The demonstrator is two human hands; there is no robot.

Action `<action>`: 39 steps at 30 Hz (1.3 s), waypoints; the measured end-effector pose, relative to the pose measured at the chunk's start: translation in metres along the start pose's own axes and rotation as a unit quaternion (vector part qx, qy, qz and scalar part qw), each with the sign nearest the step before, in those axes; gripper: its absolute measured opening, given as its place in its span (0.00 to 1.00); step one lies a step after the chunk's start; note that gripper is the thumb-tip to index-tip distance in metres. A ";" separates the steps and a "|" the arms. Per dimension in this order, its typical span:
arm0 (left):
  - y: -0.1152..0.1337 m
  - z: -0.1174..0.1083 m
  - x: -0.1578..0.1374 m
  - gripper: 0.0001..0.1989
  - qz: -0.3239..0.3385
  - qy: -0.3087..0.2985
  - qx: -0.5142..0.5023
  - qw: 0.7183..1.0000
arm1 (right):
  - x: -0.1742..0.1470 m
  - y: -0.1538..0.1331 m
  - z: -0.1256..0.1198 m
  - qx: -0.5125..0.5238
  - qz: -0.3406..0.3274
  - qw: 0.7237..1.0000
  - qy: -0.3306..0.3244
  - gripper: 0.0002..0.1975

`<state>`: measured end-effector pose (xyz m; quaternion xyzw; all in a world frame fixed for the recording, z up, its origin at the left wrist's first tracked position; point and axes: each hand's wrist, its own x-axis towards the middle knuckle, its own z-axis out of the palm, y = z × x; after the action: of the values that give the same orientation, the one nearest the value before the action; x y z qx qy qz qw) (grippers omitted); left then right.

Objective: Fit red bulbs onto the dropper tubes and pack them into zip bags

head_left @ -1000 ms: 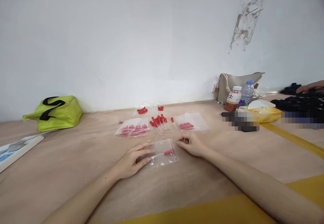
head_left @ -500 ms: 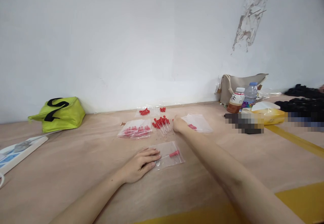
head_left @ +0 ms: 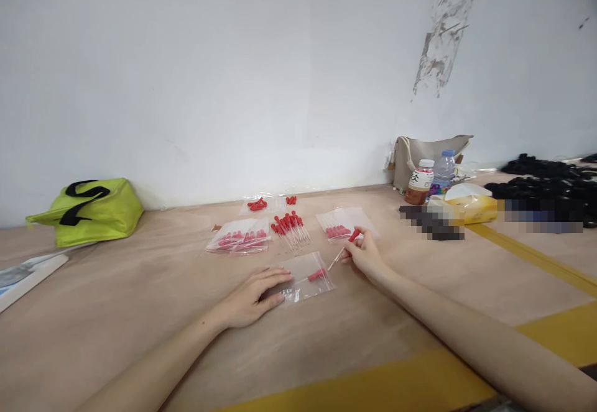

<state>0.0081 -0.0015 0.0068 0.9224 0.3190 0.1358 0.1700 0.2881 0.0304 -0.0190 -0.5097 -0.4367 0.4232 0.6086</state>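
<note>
My left hand [head_left: 252, 298] lies with its fingers stretched over the left part of a clear zip bag [head_left: 303, 291]. Inside that bag is one dropper [head_left: 317, 274] with a red bulb and a thin clear tube. Just right of the bag, my right hand [head_left: 367, 255] pinches another dropper [head_left: 354, 235] near its red bulb. The tube slants down left, its tip close to the bag's right edge. Beyond the bag lies a fanned pile of loose droppers [head_left: 292, 224].
Filled bags of red-bulbed droppers [head_left: 242, 238] lie left of the pile, and another filled bag [head_left: 339, 232] lies right. Loose red bulbs [head_left: 257, 204] rest near the wall. A green bag [head_left: 100, 213], a power strip [head_left: 28, 281], bottles [head_left: 420, 182] and a tissue pack [head_left: 471, 207] stand farther out.
My right hand has come back from beside the pile toward the bag and now shows a dropper in its fingers. My left hand stays on the bag. The view has shifted slightly right.
</note>
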 end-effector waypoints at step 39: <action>0.002 0.005 0.001 0.22 -0.014 -0.019 0.062 0.998 | -0.014 0.006 0.000 -0.061 -0.015 0.915 -0.399 0.21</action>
<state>0.0115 -0.0036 0.0030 0.9290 0.3365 0.0959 0.1204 0.2837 0.0174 -0.0260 -0.3276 -0.6759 0.5549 0.3577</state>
